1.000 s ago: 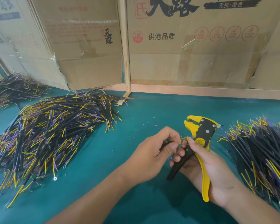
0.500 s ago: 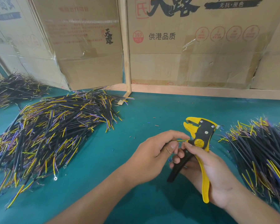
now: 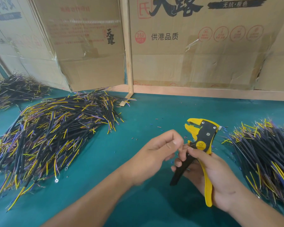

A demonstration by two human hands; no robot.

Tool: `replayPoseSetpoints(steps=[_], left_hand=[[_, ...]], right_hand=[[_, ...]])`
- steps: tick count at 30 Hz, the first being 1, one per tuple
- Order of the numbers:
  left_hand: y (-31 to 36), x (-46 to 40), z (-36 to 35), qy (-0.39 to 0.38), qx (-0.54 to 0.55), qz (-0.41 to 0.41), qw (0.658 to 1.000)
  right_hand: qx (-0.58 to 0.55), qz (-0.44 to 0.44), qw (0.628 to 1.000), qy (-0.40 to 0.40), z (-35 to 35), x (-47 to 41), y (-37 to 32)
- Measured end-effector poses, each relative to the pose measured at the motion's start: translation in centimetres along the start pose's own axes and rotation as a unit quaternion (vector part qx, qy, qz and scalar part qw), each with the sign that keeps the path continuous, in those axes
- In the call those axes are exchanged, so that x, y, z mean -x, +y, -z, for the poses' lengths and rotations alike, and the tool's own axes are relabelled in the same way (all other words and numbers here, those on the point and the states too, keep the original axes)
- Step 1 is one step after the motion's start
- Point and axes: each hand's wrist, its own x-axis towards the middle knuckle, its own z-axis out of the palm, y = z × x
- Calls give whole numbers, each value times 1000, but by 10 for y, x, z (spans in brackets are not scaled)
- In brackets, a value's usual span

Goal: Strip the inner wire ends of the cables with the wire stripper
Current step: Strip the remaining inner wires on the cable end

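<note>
Two hands are seen over the teal tabletop (image 3: 146, 115). The wire stripper (image 3: 202, 145), yellow and black, is held upright in the right hand (image 3: 211, 176), with the grip clenched round its yellow and black handles and its head pointed up and away. The left hand (image 3: 156, 154) is curled, fingertips pinched together just beside the stripper's pivot; whether a wire is grasped there cannot be told. A large cable pile (image 3: 49, 136) of black cables with yellow and purple inner wires is spread on the left of the tabletop. A second cable pile (image 3: 266, 154) is heaped on the right, near the right hand. Small insulation scraps (image 3: 156, 126) are scattered between them. Cardboard boxes (image 3: 195, 46) are stood along the back.
</note>
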Motion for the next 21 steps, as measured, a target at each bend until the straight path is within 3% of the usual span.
replayPoseSetpoints(steps=[7,17,21], left_hand=[[-2,-3,0,17,35,4,999],[-1,-1,-3,32,-32,-36,998],[2,0,-4,49,-11,-48,998]], right_hand=[[-16,-11,999,26,-4,1,-3],[-18,-24,999,35,-5,2,-4],[-18,-26,999,39,-6,2,-5]])
